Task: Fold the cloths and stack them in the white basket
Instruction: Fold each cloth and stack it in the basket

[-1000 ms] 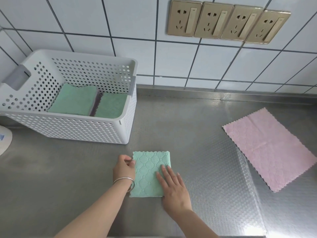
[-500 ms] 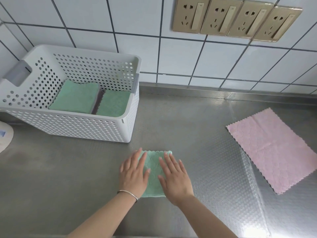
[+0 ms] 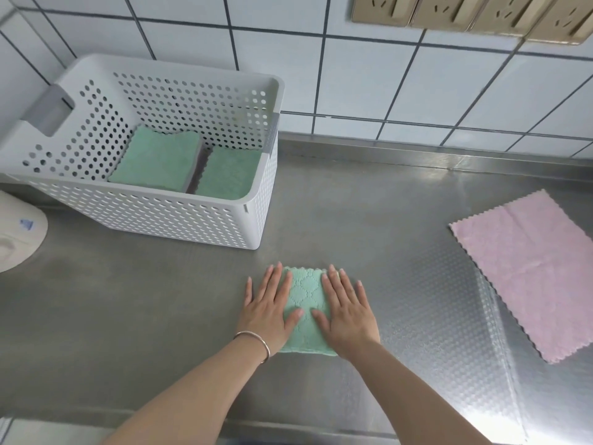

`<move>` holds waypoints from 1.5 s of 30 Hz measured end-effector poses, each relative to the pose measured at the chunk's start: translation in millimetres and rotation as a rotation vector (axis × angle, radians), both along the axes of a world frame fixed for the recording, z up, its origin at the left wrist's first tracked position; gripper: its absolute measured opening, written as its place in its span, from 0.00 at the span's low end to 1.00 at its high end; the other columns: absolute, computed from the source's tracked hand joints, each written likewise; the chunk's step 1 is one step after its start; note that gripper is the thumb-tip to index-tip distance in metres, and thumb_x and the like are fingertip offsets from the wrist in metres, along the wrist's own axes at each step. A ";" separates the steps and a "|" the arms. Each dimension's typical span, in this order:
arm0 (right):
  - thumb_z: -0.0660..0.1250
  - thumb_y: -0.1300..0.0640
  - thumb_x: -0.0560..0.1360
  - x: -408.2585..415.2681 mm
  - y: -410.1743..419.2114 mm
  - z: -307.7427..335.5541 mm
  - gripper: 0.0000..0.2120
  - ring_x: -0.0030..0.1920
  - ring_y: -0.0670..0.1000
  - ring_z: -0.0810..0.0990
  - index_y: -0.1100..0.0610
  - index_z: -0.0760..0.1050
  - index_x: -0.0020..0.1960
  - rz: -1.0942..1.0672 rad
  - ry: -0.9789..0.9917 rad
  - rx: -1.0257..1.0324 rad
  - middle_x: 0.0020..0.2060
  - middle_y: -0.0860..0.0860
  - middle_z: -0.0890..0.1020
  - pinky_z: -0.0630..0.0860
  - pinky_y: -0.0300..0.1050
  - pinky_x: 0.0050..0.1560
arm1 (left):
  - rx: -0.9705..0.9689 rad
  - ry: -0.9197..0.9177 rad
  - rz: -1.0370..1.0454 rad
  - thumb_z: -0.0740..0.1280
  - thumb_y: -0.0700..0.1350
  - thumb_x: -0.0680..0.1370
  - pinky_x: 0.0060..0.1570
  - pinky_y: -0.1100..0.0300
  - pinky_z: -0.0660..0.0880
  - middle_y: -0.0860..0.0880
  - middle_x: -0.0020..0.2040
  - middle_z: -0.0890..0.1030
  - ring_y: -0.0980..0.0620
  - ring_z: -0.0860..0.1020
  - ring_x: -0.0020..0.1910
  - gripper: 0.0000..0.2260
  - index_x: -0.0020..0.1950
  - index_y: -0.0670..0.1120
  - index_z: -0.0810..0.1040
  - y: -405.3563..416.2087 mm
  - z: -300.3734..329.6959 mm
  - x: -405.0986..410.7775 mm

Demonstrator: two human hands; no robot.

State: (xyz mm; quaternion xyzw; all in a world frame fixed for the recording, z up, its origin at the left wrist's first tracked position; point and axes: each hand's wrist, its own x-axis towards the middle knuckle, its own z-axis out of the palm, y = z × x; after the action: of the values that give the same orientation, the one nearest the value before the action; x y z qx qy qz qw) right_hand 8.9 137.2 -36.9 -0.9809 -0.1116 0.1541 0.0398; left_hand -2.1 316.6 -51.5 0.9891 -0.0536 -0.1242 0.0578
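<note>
Both grips are released: left hand [image 3: 268, 311] and right hand [image 3: 348, 311] lie flat, fingers straight, pressing the folded green cloth [image 3: 306, 303] against the steel surface [image 3: 160, 316] just in front of the white basket [image 3: 144, 216]. Two folded green stacks [image 3: 157, 160] already sit side by side inside it; a pink cloth [image 3: 532, 271] lies unfolded, well apart to the right. Likely step: flattening the fold. Recommended practice: sweep palms outward to set the crease, keep scalloped edges aligned, then lift from both sides so layers do not slip
</note>
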 end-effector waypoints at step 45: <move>0.61 0.50 0.78 31.8 69.8 228.0 0.08 0.35 0.36 0.78 0.50 0.73 0.43 -0.529 -0.326 1.374 0.35 0.35 0.81 0.72 0.28 0.33 | -0.719 -0.761 0.255 0.58 0.51 0.78 0.28 0.61 0.54 0.58 0.23 0.62 0.47 0.71 0.25 0.12 0.35 0.51 0.63 30.3 245.3 46.1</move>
State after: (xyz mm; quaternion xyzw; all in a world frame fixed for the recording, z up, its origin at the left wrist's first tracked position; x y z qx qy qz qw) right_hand 40.7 207.0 191.1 -0.7398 0.0522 -0.1118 0.6614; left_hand 44.0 346.9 193.8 0.8806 0.0104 0.2773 0.3841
